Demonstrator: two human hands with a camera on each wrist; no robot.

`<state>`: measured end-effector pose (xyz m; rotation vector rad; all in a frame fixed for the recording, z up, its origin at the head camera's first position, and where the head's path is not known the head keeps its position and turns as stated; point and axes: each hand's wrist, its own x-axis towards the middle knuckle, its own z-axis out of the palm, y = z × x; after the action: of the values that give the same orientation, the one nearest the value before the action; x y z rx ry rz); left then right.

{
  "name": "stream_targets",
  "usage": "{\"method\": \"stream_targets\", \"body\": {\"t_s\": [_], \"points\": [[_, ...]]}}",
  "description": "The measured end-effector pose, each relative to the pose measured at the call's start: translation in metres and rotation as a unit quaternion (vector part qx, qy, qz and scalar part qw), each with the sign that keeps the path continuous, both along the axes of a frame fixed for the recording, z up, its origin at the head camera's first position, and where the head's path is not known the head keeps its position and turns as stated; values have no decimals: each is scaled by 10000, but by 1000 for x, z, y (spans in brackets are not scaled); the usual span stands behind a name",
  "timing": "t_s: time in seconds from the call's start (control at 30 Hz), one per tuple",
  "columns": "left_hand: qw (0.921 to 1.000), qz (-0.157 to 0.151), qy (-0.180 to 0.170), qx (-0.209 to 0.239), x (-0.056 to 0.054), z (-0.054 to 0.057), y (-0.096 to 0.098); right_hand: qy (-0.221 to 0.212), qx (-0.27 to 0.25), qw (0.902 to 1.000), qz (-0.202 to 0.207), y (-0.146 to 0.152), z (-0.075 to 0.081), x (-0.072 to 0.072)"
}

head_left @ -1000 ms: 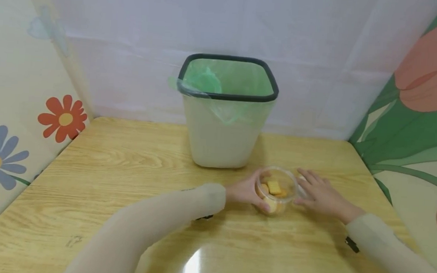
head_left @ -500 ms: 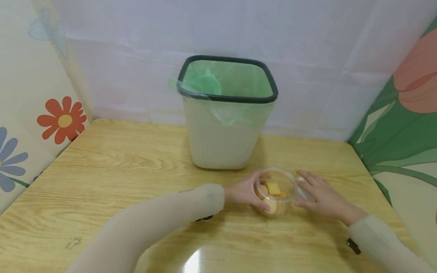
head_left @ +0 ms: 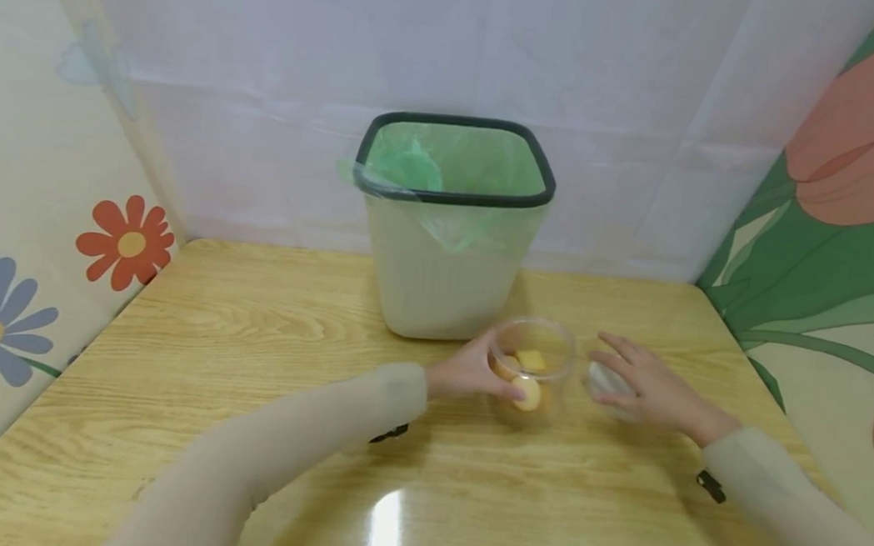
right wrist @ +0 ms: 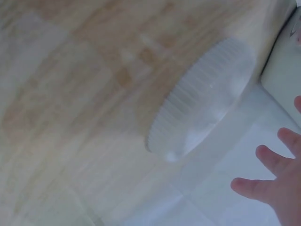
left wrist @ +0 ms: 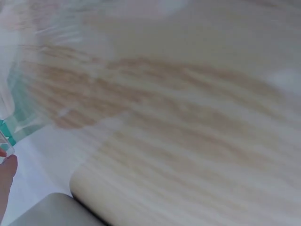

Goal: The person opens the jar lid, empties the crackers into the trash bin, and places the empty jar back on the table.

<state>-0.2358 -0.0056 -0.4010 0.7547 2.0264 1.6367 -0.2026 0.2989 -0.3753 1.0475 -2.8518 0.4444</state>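
My left hand (head_left: 472,371) grips the left side of a clear, round plastic jar (head_left: 554,387), its mouth facing up and uncovered. Inside are yellow and orange pieces, among them a square yellow one (head_left: 531,361) and a pale round one (head_left: 526,394). Only a fingertip of that hand (left wrist: 7,174) shows at the edge of the left wrist view. To the right, a translucent screw lid (right wrist: 202,101) with a ribbed edge lies on the table. Above and beside the lid is my right hand (head_left: 648,386), its fingers spread and apart from it in the right wrist view.
A white trash bin (head_left: 448,274) with a dark rim and a green bag liner stands right behind the jar. Wood-grain tabletop (head_left: 254,312) spreads around both hands. A pale cloth (head_left: 625,151) hangs at the back, with flower-printed panels (head_left: 828,272) at the sides.
The left hand has shifted the jar to the left, widening the gap to the right hand. More of the lid shows now. The right hand has moved only slightly.
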Motion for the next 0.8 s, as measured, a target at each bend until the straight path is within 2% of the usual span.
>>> {"method": "stream_targets", "body": {"t_s": [0.13, 0.43, 0.67, 0.8], "points": [[9999, -92, 86, 105, 4, 8, -9, 151, -75, 9998, 75, 0, 5, -4], [9997, -122, -29, 207, 11, 21, -28, 445, -360, 9981, 246, -3, 26, -14], [9992, -31, 146, 378, 20, 33, -40, 526, -289, 9982, 93, -10, 50, -21], [9987, 35, 158, 484, 23, 39, -49, 375, -297, 9988, -78, -14, 65, -24]]}}
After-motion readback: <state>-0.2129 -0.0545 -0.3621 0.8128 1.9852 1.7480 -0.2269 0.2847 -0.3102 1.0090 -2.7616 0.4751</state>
